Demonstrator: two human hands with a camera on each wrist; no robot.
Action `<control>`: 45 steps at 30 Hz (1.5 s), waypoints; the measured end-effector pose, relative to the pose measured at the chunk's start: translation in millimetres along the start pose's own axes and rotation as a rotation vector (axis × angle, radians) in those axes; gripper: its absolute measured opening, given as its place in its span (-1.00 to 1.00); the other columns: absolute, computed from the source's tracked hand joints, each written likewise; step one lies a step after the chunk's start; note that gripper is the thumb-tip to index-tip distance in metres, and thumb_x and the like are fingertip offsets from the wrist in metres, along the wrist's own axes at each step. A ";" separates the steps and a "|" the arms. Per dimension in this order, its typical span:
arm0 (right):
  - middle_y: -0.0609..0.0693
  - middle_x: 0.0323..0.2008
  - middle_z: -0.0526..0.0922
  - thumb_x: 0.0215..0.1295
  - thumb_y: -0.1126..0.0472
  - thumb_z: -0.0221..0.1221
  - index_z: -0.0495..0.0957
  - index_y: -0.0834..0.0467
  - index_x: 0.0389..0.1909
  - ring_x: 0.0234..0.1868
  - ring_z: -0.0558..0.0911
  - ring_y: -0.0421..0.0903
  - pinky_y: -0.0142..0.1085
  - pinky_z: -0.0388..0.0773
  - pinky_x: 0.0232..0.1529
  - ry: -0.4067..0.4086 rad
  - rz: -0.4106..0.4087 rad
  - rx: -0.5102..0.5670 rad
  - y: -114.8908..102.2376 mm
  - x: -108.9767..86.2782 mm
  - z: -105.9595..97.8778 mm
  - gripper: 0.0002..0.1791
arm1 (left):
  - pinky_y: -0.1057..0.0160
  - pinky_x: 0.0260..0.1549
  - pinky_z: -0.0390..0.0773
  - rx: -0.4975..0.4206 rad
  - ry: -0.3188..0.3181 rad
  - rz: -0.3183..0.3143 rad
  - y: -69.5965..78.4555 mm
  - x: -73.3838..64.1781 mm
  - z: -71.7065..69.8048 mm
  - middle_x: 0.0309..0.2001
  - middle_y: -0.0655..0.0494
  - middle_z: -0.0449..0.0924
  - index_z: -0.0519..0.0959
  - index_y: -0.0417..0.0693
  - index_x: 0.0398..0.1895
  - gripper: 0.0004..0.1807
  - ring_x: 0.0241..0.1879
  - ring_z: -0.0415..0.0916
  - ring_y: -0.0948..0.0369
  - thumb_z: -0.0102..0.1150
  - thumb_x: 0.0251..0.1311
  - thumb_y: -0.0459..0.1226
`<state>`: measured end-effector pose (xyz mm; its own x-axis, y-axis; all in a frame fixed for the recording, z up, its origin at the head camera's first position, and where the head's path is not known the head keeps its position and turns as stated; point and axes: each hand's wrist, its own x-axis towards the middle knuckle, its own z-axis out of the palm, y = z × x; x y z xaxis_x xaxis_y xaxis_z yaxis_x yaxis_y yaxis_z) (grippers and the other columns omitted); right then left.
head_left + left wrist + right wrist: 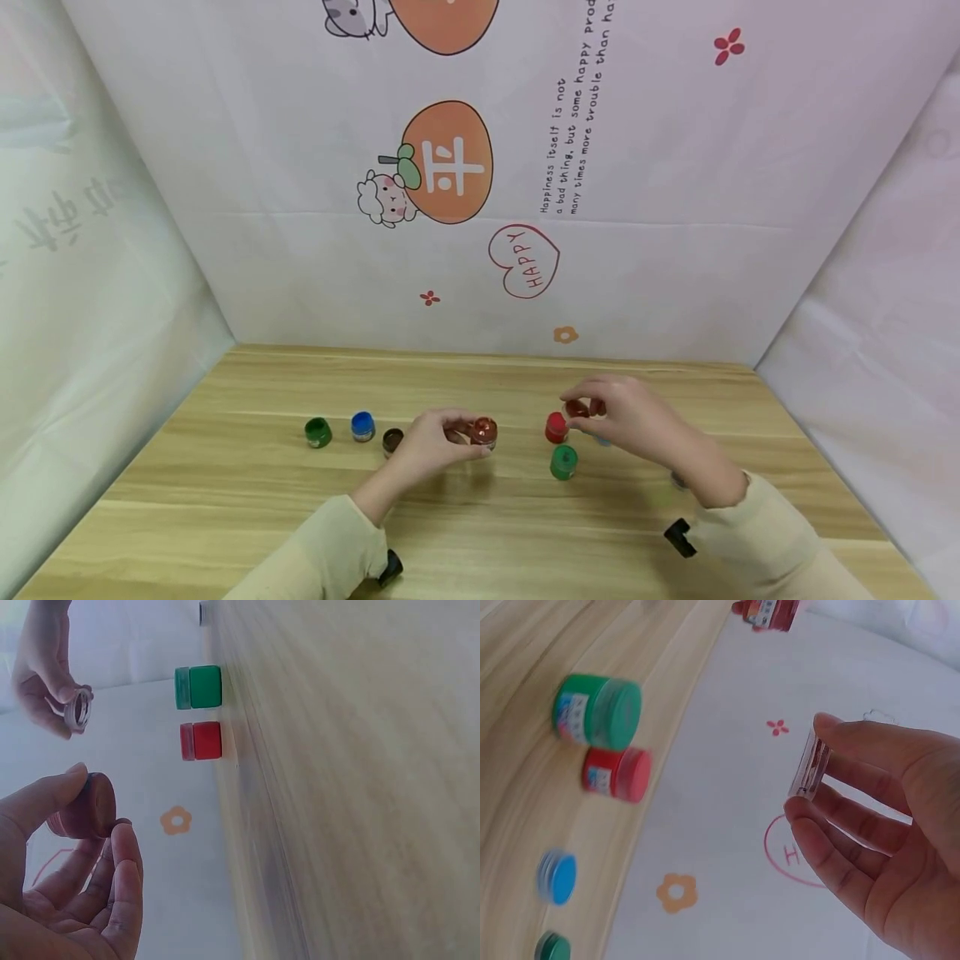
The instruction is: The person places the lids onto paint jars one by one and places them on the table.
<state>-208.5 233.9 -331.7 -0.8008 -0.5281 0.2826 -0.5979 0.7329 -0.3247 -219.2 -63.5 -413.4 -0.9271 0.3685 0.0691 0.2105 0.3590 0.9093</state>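
My left hand [429,447] holds a small reddish-brown paint jar [484,432] above the table, gripped between thumb and fingers. The jar has no lid on, and glossy paint shows at its mouth. In the left wrist view the jar [86,806] lies tilted on its side in the fingers. To the right, my right hand [626,414] pinches a clear round lid [810,765] by its rim, with reddish-brown paint on its inside. Just left of and below that hand stand a lidded red jar [556,428] and a lidded green jar [564,462].
On the left stand uncapped jars: dark green [318,432], blue [363,426] and dark brown [392,440], the last partly behind my left hand. A blue lid [557,877] and a green lid [553,946] lie on the table by my right arm. A white printed sheet [337,275] rises behind.
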 end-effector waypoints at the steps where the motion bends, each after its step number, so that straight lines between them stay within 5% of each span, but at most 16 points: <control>1: -0.15 -0.24 0.71 0.19 0.28 0.47 0.76 0.15 -0.08 -0.38 0.54 -0.27 -0.38 0.50 -0.45 -0.006 0.002 0.007 -2.2 1.4 0.4 -0.74 | 0.22 -0.27 0.61 0.003 -0.001 0.001 0.4 -0.2 0.3 -0.24 0.14 0.70 0.69 -0.20 0.05 -0.54 -0.31 0.59 0.24 0.56 0.09 -0.22; 9: -0.13 -0.15 0.71 0.26 0.23 0.43 0.76 0.16 -0.02 -0.27 0.61 -0.22 -0.35 0.56 -0.32 -0.071 -0.008 0.033 -19.0 13.9 4.2 -0.72 | 0.21 -0.25 0.61 -0.003 -0.018 0.005 1.0 -0.4 3.8 -0.21 0.13 0.69 0.68 -0.22 0.07 -0.52 -0.29 0.60 0.24 0.55 0.10 -0.23; 23: -0.06 -0.18 0.72 0.24 0.28 0.45 0.76 0.19 -0.04 -0.34 0.60 -0.27 -0.42 0.58 -0.37 -0.103 -0.154 0.146 -36.6 24.3 27.7 -0.73 | 0.25 -0.26 0.60 -0.015 -0.051 0.023 3.1 -2.2 8.6 -0.21 0.15 0.71 0.71 -0.19 0.03 -0.58 -0.30 0.60 0.25 0.54 0.13 -0.22; 45: -0.07 -0.08 0.70 0.25 0.34 0.43 0.73 0.17 0.04 -0.11 0.66 -0.19 -0.40 0.63 -0.16 -0.177 -0.262 0.178 -39.6 30.7 41.9 -0.67 | 0.26 -0.27 0.59 0.011 -0.096 0.025 7.0 -2.7 15.1 -0.25 0.26 0.69 0.74 -0.05 -0.05 -0.71 -0.26 0.60 0.24 0.50 0.18 -0.19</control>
<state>-210.8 170.7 -348.1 -0.6041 -0.7657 0.2209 -0.7679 0.4852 -0.4181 -210.5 -49.0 -413.4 -0.8875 0.4580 0.0515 0.2372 0.3581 0.9031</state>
